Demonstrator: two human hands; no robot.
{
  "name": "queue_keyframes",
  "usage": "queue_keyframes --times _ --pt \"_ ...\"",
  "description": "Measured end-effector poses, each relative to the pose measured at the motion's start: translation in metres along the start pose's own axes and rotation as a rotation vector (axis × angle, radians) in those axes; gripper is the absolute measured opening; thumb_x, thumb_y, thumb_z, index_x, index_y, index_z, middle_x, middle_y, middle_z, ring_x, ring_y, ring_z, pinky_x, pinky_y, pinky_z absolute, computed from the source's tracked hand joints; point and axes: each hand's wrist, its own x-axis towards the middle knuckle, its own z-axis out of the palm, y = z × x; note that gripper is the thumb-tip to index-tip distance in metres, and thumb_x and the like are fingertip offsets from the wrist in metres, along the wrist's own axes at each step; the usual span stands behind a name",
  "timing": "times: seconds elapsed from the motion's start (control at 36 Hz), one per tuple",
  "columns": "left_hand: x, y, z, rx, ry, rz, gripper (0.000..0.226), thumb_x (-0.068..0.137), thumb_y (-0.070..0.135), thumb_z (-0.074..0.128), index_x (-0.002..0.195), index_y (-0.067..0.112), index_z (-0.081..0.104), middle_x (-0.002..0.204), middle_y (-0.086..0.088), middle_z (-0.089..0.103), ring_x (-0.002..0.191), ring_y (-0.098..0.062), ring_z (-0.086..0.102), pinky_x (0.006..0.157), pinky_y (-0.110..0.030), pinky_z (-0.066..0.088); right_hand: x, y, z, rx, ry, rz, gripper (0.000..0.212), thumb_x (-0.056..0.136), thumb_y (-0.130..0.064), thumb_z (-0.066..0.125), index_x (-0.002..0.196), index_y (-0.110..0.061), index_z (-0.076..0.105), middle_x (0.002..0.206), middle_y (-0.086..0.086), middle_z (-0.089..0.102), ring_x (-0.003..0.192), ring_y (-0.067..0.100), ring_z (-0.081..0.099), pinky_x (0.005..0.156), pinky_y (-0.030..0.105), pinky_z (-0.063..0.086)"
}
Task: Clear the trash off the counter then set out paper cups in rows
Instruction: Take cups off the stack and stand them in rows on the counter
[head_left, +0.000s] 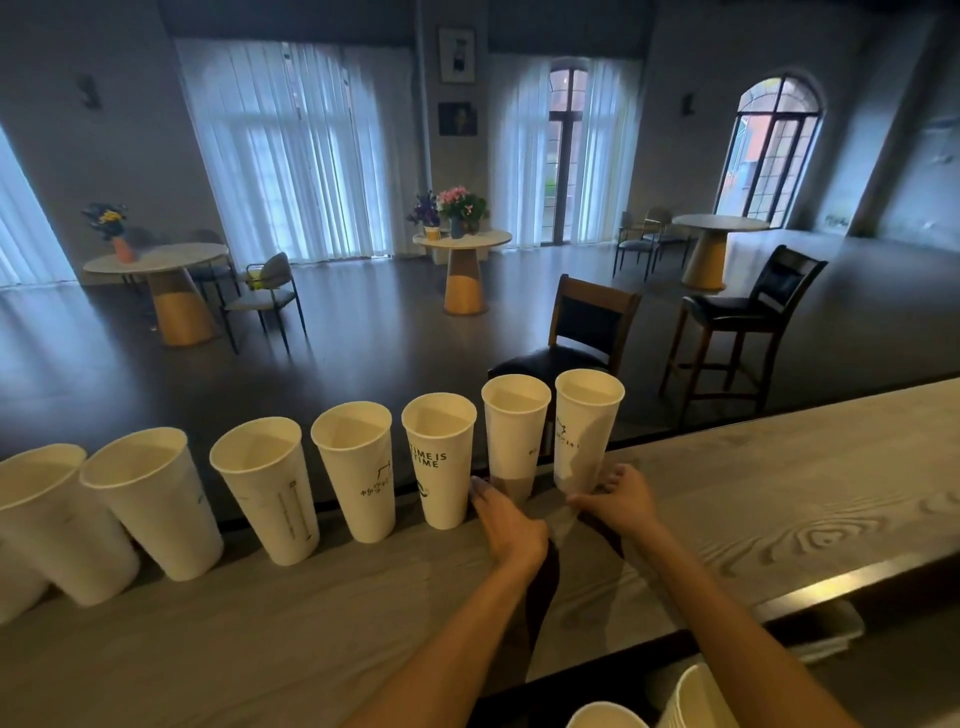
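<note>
White paper cups stand in one row along the far edge of the wooden counter (727, 499), upright, seven of them in view, running from the far left to the middle. The rightmost cup (587, 426) and the cup beside it (514, 431) are close together and may touch. The left hand (506, 519) lies palm down on the counter at the foot of that second cup, its fingers loosely spread and reaching the cup's base. The right hand (621, 501) has its fingers curled around the bottom of the rightmost cup. More stacked cups (696, 701) show at the near right edge, below the counter. Beyond the counter are a dark chair (587, 327) and round tables.
</note>
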Motion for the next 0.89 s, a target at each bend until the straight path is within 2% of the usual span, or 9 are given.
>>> queue_keyframes --times 0.14,0.19,0.28,0.39,0.47,0.64,0.69,0.81,0.89 --pt "-0.031 -0.009 -0.01 0.033 -0.06 -0.033 0.107 0.089 -0.006 0.068 0.161 0.009 -0.009 0.171 -0.008 -0.003 0.158 -0.024 0.006 0.126 -0.036 0.012 -0.029 -0.005 -0.011 0.013 -0.052 0.057 0.093 0.078 -0.015 0.082 0.151 -0.005 0.025 0.147 0.018 0.043 0.126 0.03 0.052 0.07 0.018 0.054" --pt "-0.044 -0.013 -0.016 0.039 -0.092 -0.04 0.104 0.091 -0.005 0.066 0.161 0.009 -0.009 0.171 -0.008 -0.002 0.158 -0.024 0.006 0.128 -0.037 0.012 -0.043 -0.003 -0.016 0.007 -0.075 0.054 0.085 0.081 -0.014 0.079 0.148 -0.002 0.029 0.141 0.017 0.048 0.108 0.025 0.059 0.068 0.016 0.057" --pt "-0.059 -0.015 -0.024 0.037 -0.13 -0.035 0.099 0.093 0.003 0.067 0.162 0.007 -0.005 0.171 -0.009 0.002 0.158 -0.025 0.007 0.128 -0.038 0.012 -0.068 0.002 -0.021 -0.023 -0.117 0.037 0.062 0.085 -0.009 0.075 0.137 0.001 0.043 0.114 0.014 0.057 0.081 0.007 0.054 0.042 0.007 0.044" --pt "-0.076 -0.011 -0.037 -0.004 -0.158 -0.023 0.097 0.091 0.019 0.073 0.162 0.009 0.008 0.168 -0.012 0.018 0.153 -0.028 0.025 0.126 -0.043 0.023 -0.102 0.005 -0.02 -0.089 -0.152 -0.016 0.07 0.081 -0.02 0.08 0.138 0.0 0.044 0.127 0.014 0.059 0.109 0.022 0.059 0.079 0.022 0.05" --pt "-0.092 -0.008 -0.049 0.022 -0.261 0.033 0.098 0.085 0.027 0.081 0.159 0.007 0.02 0.16 -0.014 0.034 0.145 -0.031 0.039 0.119 -0.044 0.036 -0.124 0.009 -0.021 -0.108 -0.194 -0.039 0.068 0.082 -0.021 0.079 0.138 -0.001 0.045 0.129 0.009 0.059 0.104 0.018 0.058 0.061 0.012 0.044" --pt "-0.129 -0.019 -0.072 0.313 -0.558 0.338 0.038 0.09 0.029 0.075 0.122 0.019 0.057 0.119 -0.003 0.063 0.099 -0.012 0.063 0.091 -0.034 0.057 -0.159 0.017 -0.03 -0.059 -0.132 -0.087 0.063 0.085 -0.024 0.075 0.138 -0.005 0.046 0.127 0.012 0.06 0.094 0.012 0.058 0.057 0.013 0.043" --pt "-0.143 -0.026 -0.075 0.471 -0.668 0.492 0.054 0.084 0.037 0.081 0.129 0.021 0.057 0.126 -0.001 0.063 0.111 -0.012 0.062 0.093 -0.027 0.053 -0.169 0.019 -0.033 -0.039 -0.096 -0.112 0.059 0.086 -0.024 0.075 0.135 -0.006 0.049 0.12 0.007 0.061 0.091 0.009 0.058 0.062 0.013 0.043" --pt "-0.153 -0.048 -0.075 0.887 -0.677 0.719 0.114 0.061 0.076 0.079 0.153 0.022 0.037 0.158 -0.003 0.032 0.147 -0.024 0.028 0.123 -0.048 0.023 -0.184 0.024 -0.038 0.001 -0.047 -0.133 0.054 0.083 -0.028 0.077 0.128 -0.01 0.054 0.117 0.006 0.064 0.104 0.017 0.062 0.084 0.025 0.052" --pt "-0.16 -0.057 -0.072 1.015 -0.669 0.82 0.123 0.06 0.077 0.078 0.158 0.022 0.026 0.159 -0.005 0.02 0.15 -0.029 0.015 0.125 -0.056 0.008 -0.195 0.026 -0.041 0.045 -0.031 -0.141 0.048 0.083 -0.023 0.077 0.124 -0.007 0.056 0.113 0.008 0.066 0.104 0.018 0.064 0.089 0.028 0.053"
